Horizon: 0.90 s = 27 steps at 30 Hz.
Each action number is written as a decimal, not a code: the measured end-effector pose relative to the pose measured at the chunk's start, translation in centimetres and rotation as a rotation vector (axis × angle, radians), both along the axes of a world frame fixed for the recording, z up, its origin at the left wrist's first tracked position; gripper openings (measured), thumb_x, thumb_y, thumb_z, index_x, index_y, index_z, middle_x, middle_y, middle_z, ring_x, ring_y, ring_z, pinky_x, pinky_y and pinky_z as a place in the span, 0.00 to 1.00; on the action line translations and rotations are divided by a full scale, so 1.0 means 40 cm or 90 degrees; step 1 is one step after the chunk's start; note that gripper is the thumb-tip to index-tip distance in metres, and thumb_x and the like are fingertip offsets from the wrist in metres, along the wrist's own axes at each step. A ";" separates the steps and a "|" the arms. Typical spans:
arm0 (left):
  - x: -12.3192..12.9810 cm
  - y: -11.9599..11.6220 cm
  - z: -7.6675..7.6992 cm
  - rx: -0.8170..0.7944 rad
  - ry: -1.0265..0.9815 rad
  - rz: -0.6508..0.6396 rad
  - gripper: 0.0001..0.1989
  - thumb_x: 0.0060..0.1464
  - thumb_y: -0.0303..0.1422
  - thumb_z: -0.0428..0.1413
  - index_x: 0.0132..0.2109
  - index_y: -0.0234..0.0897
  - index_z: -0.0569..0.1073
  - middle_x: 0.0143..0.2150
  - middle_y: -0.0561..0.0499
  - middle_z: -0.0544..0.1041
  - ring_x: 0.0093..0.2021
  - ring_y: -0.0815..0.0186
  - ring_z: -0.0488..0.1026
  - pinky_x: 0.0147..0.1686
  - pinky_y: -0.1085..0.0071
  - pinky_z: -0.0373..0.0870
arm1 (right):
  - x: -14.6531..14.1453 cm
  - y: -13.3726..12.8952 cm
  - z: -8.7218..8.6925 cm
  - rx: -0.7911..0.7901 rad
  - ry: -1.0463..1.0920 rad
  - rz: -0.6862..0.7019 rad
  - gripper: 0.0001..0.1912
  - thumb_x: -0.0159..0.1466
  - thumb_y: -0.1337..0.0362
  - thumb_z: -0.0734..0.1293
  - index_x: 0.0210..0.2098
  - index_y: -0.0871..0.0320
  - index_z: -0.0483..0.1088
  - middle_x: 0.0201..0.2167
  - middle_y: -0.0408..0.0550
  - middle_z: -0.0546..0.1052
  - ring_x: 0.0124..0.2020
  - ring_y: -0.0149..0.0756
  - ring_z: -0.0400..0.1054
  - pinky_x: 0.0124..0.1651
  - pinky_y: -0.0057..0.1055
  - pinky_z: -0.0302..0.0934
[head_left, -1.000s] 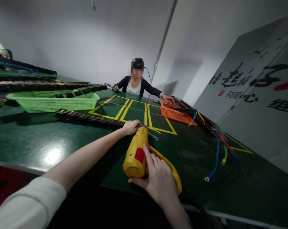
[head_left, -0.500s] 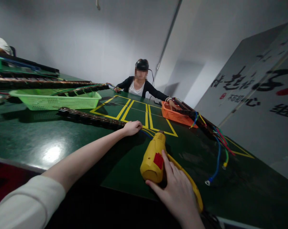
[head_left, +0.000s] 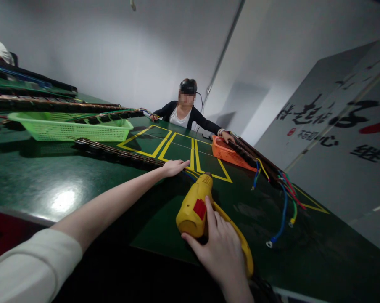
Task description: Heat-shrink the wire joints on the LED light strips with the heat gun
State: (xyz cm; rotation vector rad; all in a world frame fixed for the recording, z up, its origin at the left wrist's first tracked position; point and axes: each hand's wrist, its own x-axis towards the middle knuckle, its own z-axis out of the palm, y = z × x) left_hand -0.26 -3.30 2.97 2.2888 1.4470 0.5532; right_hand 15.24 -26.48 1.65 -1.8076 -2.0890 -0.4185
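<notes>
A yellow heat gun (head_left: 189, 212) with a red patch on its side is in my right hand (head_left: 223, 248), the fingers wrapped about it. Its nozzle points away from me, toward yellow and blue wires (head_left: 193, 173). My left hand (head_left: 175, 168) rests with fingers stretched out flat over the near end of a long dark wired strip (head_left: 114, 153), where those wires come out. The hand covers that end of the strip. Contact between the nozzle and the wires I cannot tell.
Across the green table (head_left: 92, 185), a person reaches to an orange basket (head_left: 228, 158) with dark strips on it. Blue, green and red cables (head_left: 283, 219) with ring terminals hang at the right. A green basket (head_left: 79, 131) and several strips lie at the left.
My left hand's fingers have straightened from a more curled shape. The heat gun and my right hand have shifted slightly left in the view. The person opposite still reaches to the basket.
</notes>
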 end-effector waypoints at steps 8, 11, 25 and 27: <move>0.003 0.029 -0.014 -0.037 -0.034 0.008 0.39 0.57 0.57 0.26 0.55 0.38 0.69 0.58 0.47 0.68 0.57 0.54 0.66 0.54 0.65 0.61 | -0.055 0.017 0.012 -0.051 0.046 0.100 0.52 0.54 0.40 0.64 0.66 0.58 0.39 0.42 0.52 0.71 0.42 0.49 0.66 0.45 0.45 0.61; 0.003 0.034 -0.019 -0.037 -0.039 0.002 0.39 0.57 0.57 0.27 0.55 0.38 0.69 0.58 0.47 0.68 0.57 0.54 0.65 0.55 0.64 0.60 | -0.053 0.017 0.009 -0.056 0.051 0.098 0.52 0.54 0.39 0.63 0.67 0.58 0.39 0.42 0.53 0.71 0.42 0.49 0.66 0.45 0.46 0.61; -0.004 0.019 -0.012 -0.035 -0.042 -0.007 0.38 0.58 0.55 0.27 0.53 0.37 0.70 0.58 0.47 0.68 0.57 0.55 0.65 0.56 0.65 0.59 | 0.008 -0.014 -0.002 -0.005 0.023 -0.005 0.51 0.54 0.42 0.65 0.67 0.54 0.39 0.45 0.53 0.73 0.42 0.49 0.69 0.42 0.42 0.63; -0.004 0.014 -0.008 -0.043 -0.043 -0.003 0.38 0.58 0.55 0.27 0.53 0.37 0.70 0.59 0.47 0.67 0.57 0.55 0.65 0.56 0.64 0.59 | 0.021 -0.019 -0.008 -0.001 0.012 -0.024 0.51 0.54 0.42 0.65 0.67 0.54 0.38 0.46 0.53 0.73 0.41 0.49 0.69 0.42 0.42 0.63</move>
